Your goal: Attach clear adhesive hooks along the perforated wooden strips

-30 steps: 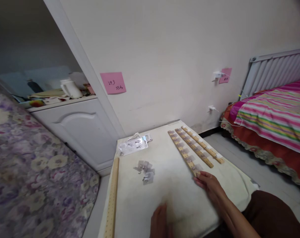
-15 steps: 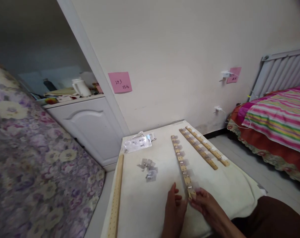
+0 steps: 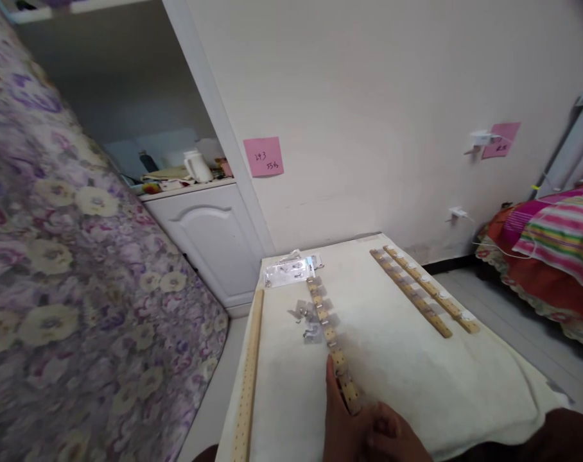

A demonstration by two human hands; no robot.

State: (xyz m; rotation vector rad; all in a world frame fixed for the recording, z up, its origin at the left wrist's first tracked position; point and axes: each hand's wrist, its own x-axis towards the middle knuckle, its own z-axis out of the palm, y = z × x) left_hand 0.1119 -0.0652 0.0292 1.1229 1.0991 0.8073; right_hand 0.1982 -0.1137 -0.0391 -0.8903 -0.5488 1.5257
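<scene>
A wooden strip [image 3: 327, 330] with small clear tabs along it lies slantwise on the white cloth-covered table [image 3: 417, 378]. Its near end sits between my two hands at the bottom edge. My left hand [image 3: 338, 414] grips that end, one finger stretched along the strip's left side. My right hand [image 3: 392, 439] is curled against the same end from the right; its fingertips are hidden. The strip's far end reaches a flat plastic package [image 3: 289, 273]. A small heap of clear hook pieces [image 3: 305, 319] touches the strip's left side.
Two more wooden strips [image 3: 424, 296] lie side by side at the table's right. A long perforated wooden bar [image 3: 248, 378] runs along the left edge. A floral mattress [image 3: 79, 269] leans at left, a white cabinet [image 3: 214, 237] behind, a striped bed [image 3: 556, 237] at right.
The strip has been carried left, away from the other two, and now lies over the heap of hook pieces. Both hands drew closer to me. The view swung left.
</scene>
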